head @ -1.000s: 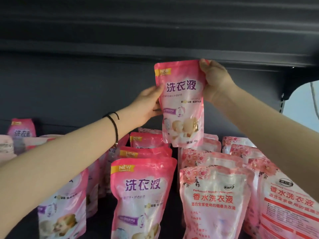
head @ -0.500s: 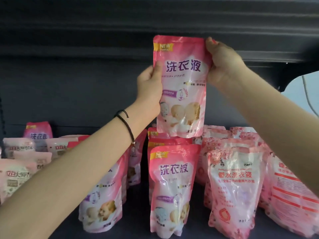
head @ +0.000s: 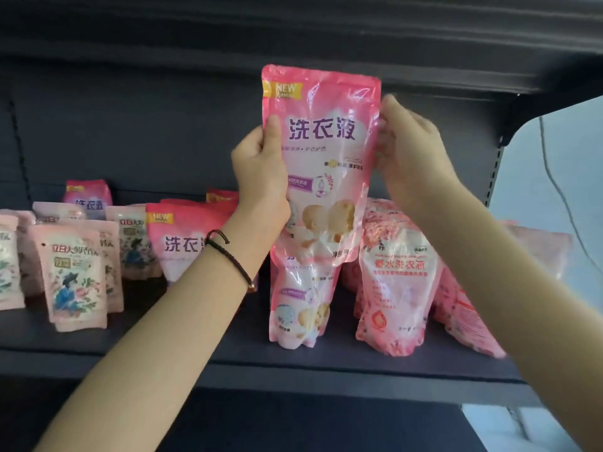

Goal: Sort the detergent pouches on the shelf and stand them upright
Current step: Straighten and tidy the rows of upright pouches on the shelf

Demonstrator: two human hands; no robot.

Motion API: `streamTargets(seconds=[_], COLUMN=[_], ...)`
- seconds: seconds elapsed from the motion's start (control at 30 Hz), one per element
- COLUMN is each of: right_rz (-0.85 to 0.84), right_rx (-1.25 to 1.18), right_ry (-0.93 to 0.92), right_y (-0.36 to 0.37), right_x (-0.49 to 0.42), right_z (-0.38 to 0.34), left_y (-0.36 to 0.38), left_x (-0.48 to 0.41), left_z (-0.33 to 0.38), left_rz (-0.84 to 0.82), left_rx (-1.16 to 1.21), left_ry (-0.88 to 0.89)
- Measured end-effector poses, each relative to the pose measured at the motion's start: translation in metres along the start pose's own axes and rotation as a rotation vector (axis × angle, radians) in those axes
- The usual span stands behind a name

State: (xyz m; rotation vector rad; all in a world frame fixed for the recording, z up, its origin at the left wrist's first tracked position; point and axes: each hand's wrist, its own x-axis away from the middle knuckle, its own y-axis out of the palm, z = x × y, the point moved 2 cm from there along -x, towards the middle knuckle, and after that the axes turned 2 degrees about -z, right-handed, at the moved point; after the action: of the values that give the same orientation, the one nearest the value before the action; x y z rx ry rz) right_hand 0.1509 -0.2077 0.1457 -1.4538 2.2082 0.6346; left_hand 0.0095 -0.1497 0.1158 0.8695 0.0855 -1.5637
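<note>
Right hand (head: 412,148) slid from the top corner down the right edge of the pink detergent pouch (head: 326,164), fingers curled on it, left hand (head: 261,168) clamped on its left edge, pouch upright in the air above standing pouches (head: 301,305) on the dark shelf (head: 293,363), black wrist cord (head: 225,252) on the left arm

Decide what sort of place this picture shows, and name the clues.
Probably a shop aisle, or a mock-up of one. A dark metal shelf holds many matching pink detergent pouches in rows by brand, and a slotted upright carries the shelf bracket.
</note>
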Motion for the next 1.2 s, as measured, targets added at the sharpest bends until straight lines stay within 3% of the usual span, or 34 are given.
streamTargets(seconds=[0.17, 0.27, 0.57, 0.67, 0.77, 0.97, 1.2], right_rz=[-0.089, -0.077, 0.103, 0.107, 0.066, -0.086, 0.07], right_rx=[0.045, 0.002, 0.085, 0.116, 0.091, 0.074, 0.283], right_ry=[0.109, 0.081, 0.001, -0.007, -0.131, -0.18, -0.17], right_y=[-0.006, -0.001, 0.004, 0.006, 0.01, 0.018, 0.023], right_x=[0.097, 0.126, 0.132, 0.131, 0.129, 0.129, 0.115], right_z=[0.075, 0.106, 0.166, 0.182, 0.191, 0.213, 0.225], left_y=[-0.025, -0.032, -0.053, -0.058, -0.063, -0.064, -0.075], left_x=[0.042, 0.062, 0.078, 0.075, 0.072, 0.057, 0.042], left_z=[-0.025, -0.042, -0.102, -0.117, -0.127, -0.145, -0.156], left_rz=[0.102, 0.102, 0.129, 0.139, 0.154, 0.11, -0.071], left_rx=[-0.03, -0.087, -0.145, -0.142, -0.127, -0.165, -0.133], left_ry=[0.057, 0.063, 0.08, 0.082, 0.075, 0.128, -0.031])
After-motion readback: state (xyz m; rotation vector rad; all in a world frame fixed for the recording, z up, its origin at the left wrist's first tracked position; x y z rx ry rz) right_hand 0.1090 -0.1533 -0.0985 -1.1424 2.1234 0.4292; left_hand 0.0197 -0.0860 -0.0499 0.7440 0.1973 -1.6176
